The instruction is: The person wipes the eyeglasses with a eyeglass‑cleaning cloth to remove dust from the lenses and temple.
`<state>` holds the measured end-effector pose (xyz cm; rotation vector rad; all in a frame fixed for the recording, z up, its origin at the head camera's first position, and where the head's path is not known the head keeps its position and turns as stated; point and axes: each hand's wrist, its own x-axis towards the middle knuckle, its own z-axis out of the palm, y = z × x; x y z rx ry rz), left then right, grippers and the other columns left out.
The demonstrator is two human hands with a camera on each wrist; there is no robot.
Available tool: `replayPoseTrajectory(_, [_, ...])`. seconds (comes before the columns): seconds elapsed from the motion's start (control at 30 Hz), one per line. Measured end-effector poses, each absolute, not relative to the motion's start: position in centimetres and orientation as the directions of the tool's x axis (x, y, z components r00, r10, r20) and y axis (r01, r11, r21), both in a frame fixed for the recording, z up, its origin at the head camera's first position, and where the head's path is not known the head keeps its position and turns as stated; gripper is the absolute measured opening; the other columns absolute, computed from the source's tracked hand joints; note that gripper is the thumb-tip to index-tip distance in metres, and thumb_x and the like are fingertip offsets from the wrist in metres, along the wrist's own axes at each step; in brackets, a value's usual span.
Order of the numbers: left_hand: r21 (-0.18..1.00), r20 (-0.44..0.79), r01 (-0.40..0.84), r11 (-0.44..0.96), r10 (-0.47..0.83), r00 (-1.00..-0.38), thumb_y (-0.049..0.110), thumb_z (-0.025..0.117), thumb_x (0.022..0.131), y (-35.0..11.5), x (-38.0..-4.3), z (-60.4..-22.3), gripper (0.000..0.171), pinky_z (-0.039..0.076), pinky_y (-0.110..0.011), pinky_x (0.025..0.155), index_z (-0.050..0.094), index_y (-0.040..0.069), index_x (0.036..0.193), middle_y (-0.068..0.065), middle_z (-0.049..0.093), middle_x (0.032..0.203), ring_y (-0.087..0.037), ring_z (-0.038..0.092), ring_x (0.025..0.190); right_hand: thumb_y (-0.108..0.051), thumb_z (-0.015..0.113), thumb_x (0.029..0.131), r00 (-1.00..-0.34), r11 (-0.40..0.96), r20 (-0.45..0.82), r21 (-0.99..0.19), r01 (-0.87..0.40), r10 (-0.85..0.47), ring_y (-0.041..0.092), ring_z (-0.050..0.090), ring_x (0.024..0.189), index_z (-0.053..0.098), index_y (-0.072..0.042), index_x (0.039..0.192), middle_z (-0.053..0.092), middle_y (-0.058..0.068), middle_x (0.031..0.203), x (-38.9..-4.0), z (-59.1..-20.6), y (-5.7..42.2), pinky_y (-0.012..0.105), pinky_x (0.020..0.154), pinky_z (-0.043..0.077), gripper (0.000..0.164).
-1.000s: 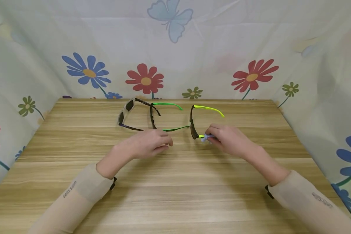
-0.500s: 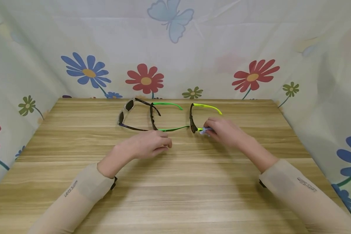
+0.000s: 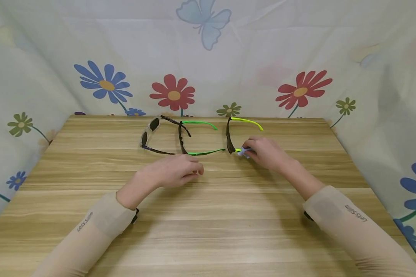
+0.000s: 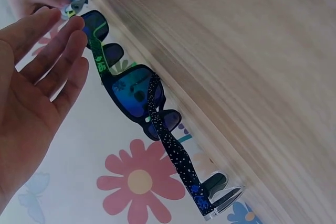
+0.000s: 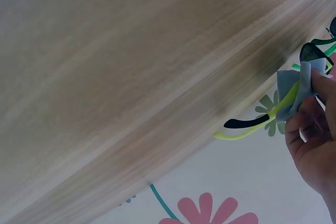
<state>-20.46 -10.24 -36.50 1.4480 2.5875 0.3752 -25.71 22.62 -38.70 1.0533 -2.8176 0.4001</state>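
My right hand (image 3: 268, 152) pinches a small light blue cloth (image 5: 302, 90) around the near yellow temple of a pair of dark-lensed sunglasses (image 3: 230, 142). Their far yellow temple stretches to the right. My left hand (image 3: 175, 170) hovers over the wood with loosely bent fingers and nothing in them, as the left wrist view also shows. Just beyond it are sunglasses with green temples (image 3: 204, 153). Farther left lie clear-framed sunglasses (image 4: 216, 186) whose dark temples are speckled white; these overlap the green-templed pair. All the sunglasses have their temples unfolded.
The wooden tabletop (image 3: 208, 238) reaches back to a pale curtain (image 3: 249, 57) printed with flowers and a butterfly. More of this curtain hangs at both sides. All the sunglasses stand in a row near the back edge.
My right hand has shifted the yellow-templed sunglasses a little away from me, toward the back edge, still holding the cloth on the temple. The left hand has stayed almost in place.
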Motion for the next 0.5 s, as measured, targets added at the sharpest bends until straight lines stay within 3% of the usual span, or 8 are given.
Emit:
replayPoseTrajectory(0.27, [0.286,-0.021,0.816,0.503,0.854,-0.519,0.014,0.065,0.103,-10.4,-20.4,-36.6,0.014,0.054,-0.034,0.083,0.071,0.009,0.114,-0.002,0.069,0.109,-0.015,0.064,0.09,-0.005,0.076,0.093,-0.762,0.708,0.233,-0.281,-0.647,-0.604,0.027,0.068,0.091,0.075,0.001,0.107,0.067,0.011,0.105,-24.9,-38.2,23.3,0.044,0.078,0.057,0.015])
replayPoseTrajectory(0.5, [0.277,-0.029,0.806,0.523,0.843,-0.537,0.014,0.065,0.103,-10.5,-20.5,-36.7,0.013,0.054,-0.033,0.083,0.071,0.009,0.114,-0.002,0.069,0.11,-0.014,0.064,0.09,-0.005,0.077,0.093,-0.773,0.718,0.232,-0.287,-0.634,-0.59,0.02,0.063,0.08,0.075,0.001,0.104,0.067,0.009,0.099,-23.6,-37.7,24.5,0.038,0.07,0.054,0.013])
